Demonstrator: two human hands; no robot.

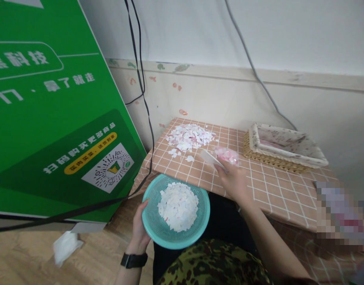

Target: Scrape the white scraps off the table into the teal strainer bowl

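My left hand (140,226) grips the left rim of a turquoise plastic colander (205,206), held just below the table's front edge. Inside it lies a heap of small torn white paper scraps (178,206), a few with red marks. Over the table, my right hand (234,181) is closed on a flat whitish card-like piece (209,158); its exact kind is unclear. Just beyond that hand sits a clear, pinkish plastic packet (228,153), partly hidden. A wide pile of paper scraps (189,136) is spread at the table's far left corner, with a few loose pieces nearer me.
A wicker basket with a floral cloth lining (273,161) stands at the table's back right. The table has a brown checked cloth (277,190). A green cabinet (36,138) rises on the left, with black cables (143,95) hanging beside it. A white bag (66,246) lies on the floor.
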